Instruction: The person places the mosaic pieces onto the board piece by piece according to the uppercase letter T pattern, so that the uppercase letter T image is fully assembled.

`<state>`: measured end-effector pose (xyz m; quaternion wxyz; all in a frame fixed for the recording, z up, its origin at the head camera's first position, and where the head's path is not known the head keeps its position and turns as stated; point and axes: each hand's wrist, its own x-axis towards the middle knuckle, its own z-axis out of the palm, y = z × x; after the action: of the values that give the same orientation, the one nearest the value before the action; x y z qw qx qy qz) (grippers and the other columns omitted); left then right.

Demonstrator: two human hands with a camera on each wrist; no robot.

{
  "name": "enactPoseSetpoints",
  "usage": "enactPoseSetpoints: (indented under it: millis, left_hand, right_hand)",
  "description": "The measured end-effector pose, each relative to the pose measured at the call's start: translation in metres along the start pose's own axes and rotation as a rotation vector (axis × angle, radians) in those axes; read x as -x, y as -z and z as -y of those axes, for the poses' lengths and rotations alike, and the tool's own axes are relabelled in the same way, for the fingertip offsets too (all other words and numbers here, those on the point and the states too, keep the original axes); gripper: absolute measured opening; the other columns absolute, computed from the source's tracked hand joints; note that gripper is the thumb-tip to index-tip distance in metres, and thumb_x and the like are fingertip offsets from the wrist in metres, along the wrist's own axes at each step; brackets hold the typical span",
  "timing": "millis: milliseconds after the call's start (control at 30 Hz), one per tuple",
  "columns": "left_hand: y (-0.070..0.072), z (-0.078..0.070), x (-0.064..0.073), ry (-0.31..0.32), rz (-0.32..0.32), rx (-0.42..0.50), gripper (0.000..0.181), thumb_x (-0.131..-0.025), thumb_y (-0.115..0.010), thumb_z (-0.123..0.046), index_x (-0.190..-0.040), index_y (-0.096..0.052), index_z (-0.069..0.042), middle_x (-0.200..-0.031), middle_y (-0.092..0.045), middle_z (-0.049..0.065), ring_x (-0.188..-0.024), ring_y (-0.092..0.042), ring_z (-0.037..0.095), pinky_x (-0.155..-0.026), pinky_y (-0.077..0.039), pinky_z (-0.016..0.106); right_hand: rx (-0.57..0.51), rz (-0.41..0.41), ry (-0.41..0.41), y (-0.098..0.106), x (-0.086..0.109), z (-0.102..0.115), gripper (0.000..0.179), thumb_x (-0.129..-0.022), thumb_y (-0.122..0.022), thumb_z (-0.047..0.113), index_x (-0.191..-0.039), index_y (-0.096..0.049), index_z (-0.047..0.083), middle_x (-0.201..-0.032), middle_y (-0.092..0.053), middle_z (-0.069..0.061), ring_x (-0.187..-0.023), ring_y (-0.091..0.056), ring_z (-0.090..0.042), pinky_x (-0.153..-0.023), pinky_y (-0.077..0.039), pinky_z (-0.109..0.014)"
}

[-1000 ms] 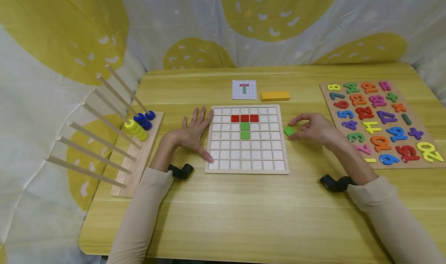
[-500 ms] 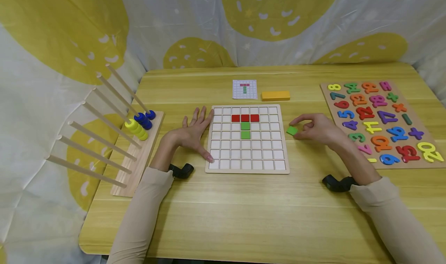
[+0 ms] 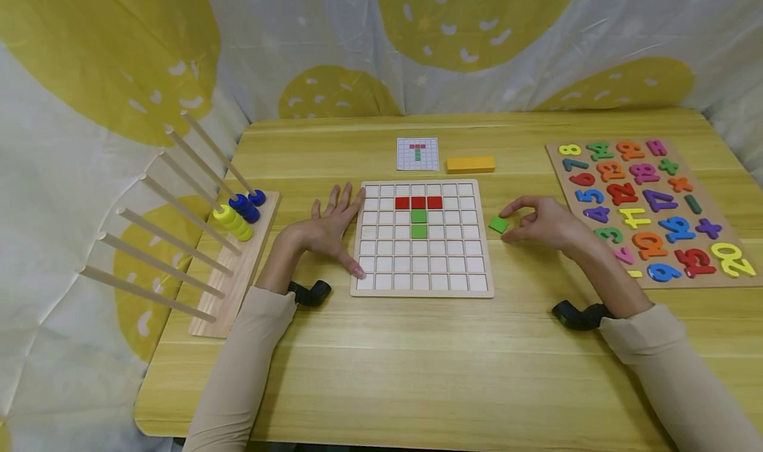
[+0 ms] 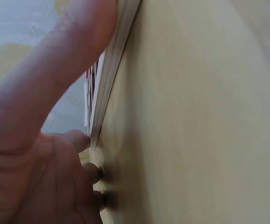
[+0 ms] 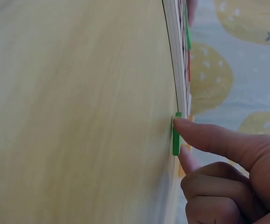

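In the head view, my left hand (image 3: 330, 225) rests spread at the left side of a wooden grid board (image 3: 426, 294). Its thumb lies on the near left corner and its forefinger on the far left edge; the left wrist view shows the thumb (image 4: 55, 65) against the board's edge. My right hand (image 3: 539, 223) pinches a small green square tile (image 3: 498, 225) at the tabletop, right of the board. The thumb and forefinger touch that tile (image 5: 176, 135) in the right wrist view. On the board, red tiles (image 3: 418, 203) form a row, with green tiles (image 3: 419, 231) below its middle.
Behind the board lie a card (image 3: 417, 154) with a T-shaped pattern and a yellow-orange block (image 3: 470, 165). A number board (image 3: 656, 213) lies at right. At left stands a wooden peg rack (image 3: 238, 266) with yellow rings (image 3: 232, 223) and blue rings (image 3: 244, 208).
My right hand has shifted slightly to the right, and the green tile has turned and moved a little with it. The left hand and the board stay in place.
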<state>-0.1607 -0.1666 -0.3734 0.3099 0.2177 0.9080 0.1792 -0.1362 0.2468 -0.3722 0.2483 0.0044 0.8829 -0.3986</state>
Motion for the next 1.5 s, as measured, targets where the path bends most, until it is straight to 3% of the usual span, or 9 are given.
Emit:
enactPoseSetpoints:
  millis: [1200, 1500]
  left_hand:
    - [-0.001, 0.001, 0.0, -0.008, -0.006, -0.003, 0.159, -0.065, -0.096, -0.053, -0.163, 0.022, -0.017, -0.166, 0.037, 0.015, -0.154, 0.036, 0.037, -0.12, 0.02, 0.071]
    - [0.0, 0.001, -0.001, -0.006, 0.001, -0.003, 0.159, -0.064, -0.096, -0.054, -0.163, 0.023, -0.018, -0.166, 0.037, 0.015, -0.154, 0.036, 0.036, -0.12, 0.02, 0.07]
  right_hand:
    - [0.042, -0.003, 0.002, 0.002, 0.0, 0.005, 0.04, -0.094, -0.077, 0.023, -0.126, -0.065, 0.003, -0.065, -0.042, 0.007, -0.056, -0.038, -0.01, -0.051, -0.029, -0.026]
    - [0.038, -0.039, 0.096, -0.005, 0.006, 0.024, 0.037, -0.096, -0.075, 0.025, -0.126, -0.067, 0.004, -0.065, -0.032, 0.006, -0.051, -0.026, -0.009, -0.047, -0.025, -0.026]
